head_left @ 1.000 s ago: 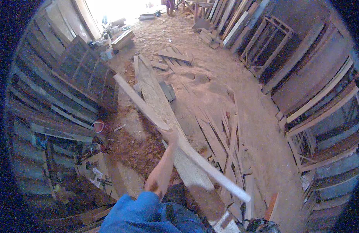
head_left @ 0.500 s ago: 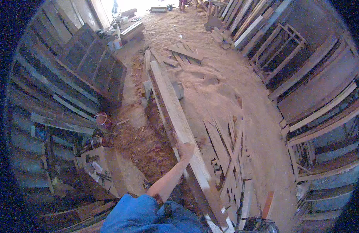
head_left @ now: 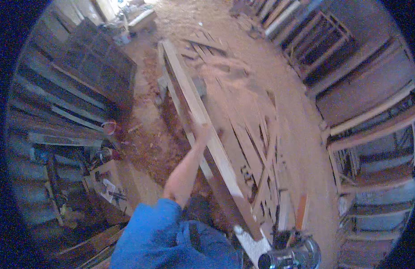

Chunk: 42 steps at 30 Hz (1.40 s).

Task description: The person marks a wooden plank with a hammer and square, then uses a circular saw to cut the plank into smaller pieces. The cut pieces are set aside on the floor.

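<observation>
Clasping or merely pressing with the left hand (head_left: 202,131), cannot tell which, so bear down evenly midway along the long wooden board (head_left: 224,168), lying lengthwise over a pale plank (head_left: 206,169).

Head-worn fisheye view, looking steeply down and forward, blue sleeve (head_left: 147,231) close below, floor (head_left: 301,166) stretching farther off

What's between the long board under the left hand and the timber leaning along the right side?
Loose wooden strips nearer the long board, then sawdust-covered floor; the head view shows it.
</observation>
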Tool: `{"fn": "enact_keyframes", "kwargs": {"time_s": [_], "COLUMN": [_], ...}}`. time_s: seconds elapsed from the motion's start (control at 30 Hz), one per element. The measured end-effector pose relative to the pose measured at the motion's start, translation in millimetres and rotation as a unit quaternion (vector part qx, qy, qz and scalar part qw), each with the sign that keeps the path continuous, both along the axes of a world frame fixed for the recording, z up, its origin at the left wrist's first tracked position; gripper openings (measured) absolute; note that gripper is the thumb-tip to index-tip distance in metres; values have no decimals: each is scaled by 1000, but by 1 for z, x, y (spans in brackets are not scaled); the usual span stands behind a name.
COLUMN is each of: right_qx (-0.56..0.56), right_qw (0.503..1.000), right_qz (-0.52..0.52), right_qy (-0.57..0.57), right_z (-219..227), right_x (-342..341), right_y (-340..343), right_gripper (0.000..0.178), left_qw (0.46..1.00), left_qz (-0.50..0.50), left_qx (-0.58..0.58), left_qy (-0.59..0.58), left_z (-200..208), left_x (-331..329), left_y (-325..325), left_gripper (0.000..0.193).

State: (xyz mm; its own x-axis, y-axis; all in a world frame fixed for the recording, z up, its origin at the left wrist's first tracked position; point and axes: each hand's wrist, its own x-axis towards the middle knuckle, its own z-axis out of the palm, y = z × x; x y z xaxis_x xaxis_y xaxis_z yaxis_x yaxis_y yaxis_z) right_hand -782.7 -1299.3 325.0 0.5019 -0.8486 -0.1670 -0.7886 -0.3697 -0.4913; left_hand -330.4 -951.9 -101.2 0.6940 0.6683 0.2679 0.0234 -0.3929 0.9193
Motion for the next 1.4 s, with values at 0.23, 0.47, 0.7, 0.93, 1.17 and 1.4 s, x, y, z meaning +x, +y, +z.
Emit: {"fn": "enact_keyframes", "kwargs": {"time_s": [0.23, 0.47, 0.7, 0.93, 1.17, 1.4], "right_qx": [-29, 117, 78, 125, 151, 155], "right_qw": [999, 983, 950, 927, 922, 905], "right_qz": [-11, 90, 301, 352, 354, 395], "right_qy": [-27, 109, 18, -28, -42, -24], "right_z": [-84, -115, -165, -199, -215, -216], "right_x": [-91, -96, -119, -132, -143, -145], "right_y": [-33, -98, -149, -166, -172, -178], "right_gripper": [54, 61, 37, 36, 52, 46], "left_qw": [941, 962, 879, 766, 803, 764], "left_qz": [-116, -109, -389, -526, -551, -594], "left_qx": [-315, -248, -98, -51, 30, -47], "left_qy": [-27, 38, 257, 366, 226, 248], "left_z": [28, 63, 66, 52, 29, 36], "left_x": [-72, -303, -444, -474, -485, -488], "left_y": [22, -88, -228, -296, -300, -291], "left_gripper": [80, 22, 21, 53, 49, 45]}}
